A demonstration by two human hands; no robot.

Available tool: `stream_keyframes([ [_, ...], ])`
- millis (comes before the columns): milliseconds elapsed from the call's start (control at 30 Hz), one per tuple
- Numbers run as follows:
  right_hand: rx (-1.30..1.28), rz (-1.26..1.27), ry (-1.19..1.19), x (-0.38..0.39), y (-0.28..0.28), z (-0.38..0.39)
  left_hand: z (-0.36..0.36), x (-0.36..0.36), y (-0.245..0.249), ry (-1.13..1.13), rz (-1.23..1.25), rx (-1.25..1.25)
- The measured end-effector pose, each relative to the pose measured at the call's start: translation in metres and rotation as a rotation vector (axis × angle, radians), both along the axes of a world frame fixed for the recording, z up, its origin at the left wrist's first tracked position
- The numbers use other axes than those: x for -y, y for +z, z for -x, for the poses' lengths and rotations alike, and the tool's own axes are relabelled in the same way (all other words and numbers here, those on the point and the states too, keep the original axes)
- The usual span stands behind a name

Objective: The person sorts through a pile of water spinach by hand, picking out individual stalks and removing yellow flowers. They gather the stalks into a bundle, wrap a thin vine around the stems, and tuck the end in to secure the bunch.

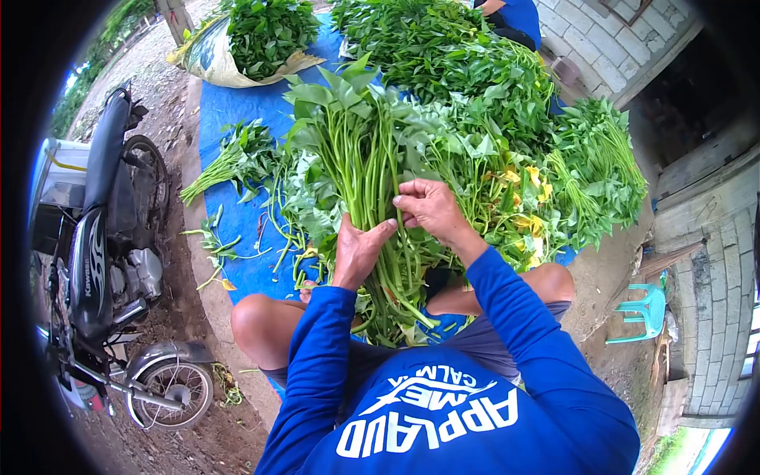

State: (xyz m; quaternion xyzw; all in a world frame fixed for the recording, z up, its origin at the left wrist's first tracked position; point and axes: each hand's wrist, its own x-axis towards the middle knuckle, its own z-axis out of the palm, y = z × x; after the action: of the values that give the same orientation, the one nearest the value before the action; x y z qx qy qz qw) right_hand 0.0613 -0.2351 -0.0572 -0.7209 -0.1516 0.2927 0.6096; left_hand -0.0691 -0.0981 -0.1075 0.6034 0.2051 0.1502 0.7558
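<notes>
A large bunch of long green stems with leaves (360, 166) stands upright in front of my chest, leaves at the top. My left hand (360, 252) is wrapped round the lower part of the stems, its thumb across the front. My right hand (431, 207) is at the right side of the bunch, with thumb and fingers pinched on a stem. Cut stem ends hang down between my knees. Loose leafy stems and some yellow leaves (530, 226) lie close behind and to the right of the bunch.
A blue tarp (218, 127) lies beneath the greens. Big leafy piles (427, 47) and a sack of greens (229, 59) stand farther back. A small bundle (229, 166) is at left. Around are a motorcycle (95, 269), a green chair (645, 311) and a person in blue (518, 20).
</notes>
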Motion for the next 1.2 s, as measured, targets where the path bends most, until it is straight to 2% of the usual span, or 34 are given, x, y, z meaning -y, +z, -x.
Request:
stream_keyframes([
  [133, -0.202, -0.123, -0.049, 0.0, -0.001, 0.008, 0.005, 0.0, -0.002, -0.008, -0.066, 0.03],
  [267, -0.231, -0.25, -0.003, -0.003, -0.005, 0.012, 0.005, 0.006, 0.019, -0.081, -0.121, 0.139],
  [300, -0.215, -0.261, 0.026, -0.001, -0.005, 0.012, -0.001, 0.005, 0.025, -0.115, -0.123, 0.135],
  [333, -0.198, -0.274, 0.055, 0.0, -0.004, 0.012, 0.002, 0.003, 0.032, -0.079, -0.241, 0.001],
  [367, -0.088, -0.103, 0.075, 0.007, 0.0, 0.007, 0.006, 0.002, 0.039, -0.04, -0.36, -0.133],
  [400, 0.397, -0.031, 0.112, 0.022, -0.012, -0.001, 0.01, 0.003, 0.05, -0.002, -0.48, -0.266],
  [433, 0.886, 0.048, 0.136, 0.033, -0.007, -0.001, 0.006, -0.004, 0.043, 0.02, -0.559, -0.188],
  [467, 0.629, 0.146, 0.14, 0.051, -0.003, 0.003, 0.002, -0.015, 0.039, -0.001, -0.698, -0.212],
  [500, 0.384, 0.256, 0.122, 0.063, 0.032, 0.021, -0.001, -0.018, 0.057, -0.001, -0.873, -0.296],
  [533, 0.365, 0.27, 0.148, 0.076, 0.033, 0.029, -0.005, -0.02, 0.077, 0.002, -1.042, -0.381],
  [600, 0.325, 0.297, 0.206, 0.111, 0.033, 0.041, -0.014, -0.036, 0.095, -0.003, -1.337, -0.182],
  [633, 0.449, 0.367, 0.253, 0.125, 0.032, 0.049, -0.023, -0.045, 0.107, -0.027, -1.436, -0.098],
  [667, 0.455, 0.363, 0.301, 0.135, 0.037, 0.058, -0.032, -0.052, 0.121, -0.051, -1.531, -0.016],
  [767, 0.431, 0.334, 0.425, 0.162, 0.069, 0.088, -0.054, -0.058, 0.164, -0.117, -1.852, 0.08],
  [833, 0.431, 0.318, 0.404, 0.177, 0.078, 0.099, -0.063, -0.056, 0.19, -0.172, -2.025, 0.094],
  [900, 0.382, 0.326, 0.37, 0.187, 0.086, 0.106, -0.061, -0.046, 0.209, -0.207, -2.104, 0.027],
  [1000, 0.284, 0.008, 0.305, 0.202, 0.052, 0.107, -0.058, -0.028, 0.227, -0.255, -2.148, -0.031],
  [1033, 0.248, 0.047, 0.318, 0.208, 0.053, 0.107, -0.057, -0.027, 0.227, -0.257, -2.142, -0.014],
  [1133, 0.442, 0.024, 0.378, 0.22, 0.052, 0.098, -0.057, -0.021, 0.233, -0.207, -2.087, -0.026],
  [1167, 0.728, 0.063, 0.375, 0.225, 0.051, 0.083, -0.057, -0.022, 0.233, -0.193, -2.038, -0.017],
  [1200, 0.234, -0.216, 0.32, 0.228, 0.036, 0.072, -0.059, -0.022, 0.231, -0.191, -1.983, -0.007],
])
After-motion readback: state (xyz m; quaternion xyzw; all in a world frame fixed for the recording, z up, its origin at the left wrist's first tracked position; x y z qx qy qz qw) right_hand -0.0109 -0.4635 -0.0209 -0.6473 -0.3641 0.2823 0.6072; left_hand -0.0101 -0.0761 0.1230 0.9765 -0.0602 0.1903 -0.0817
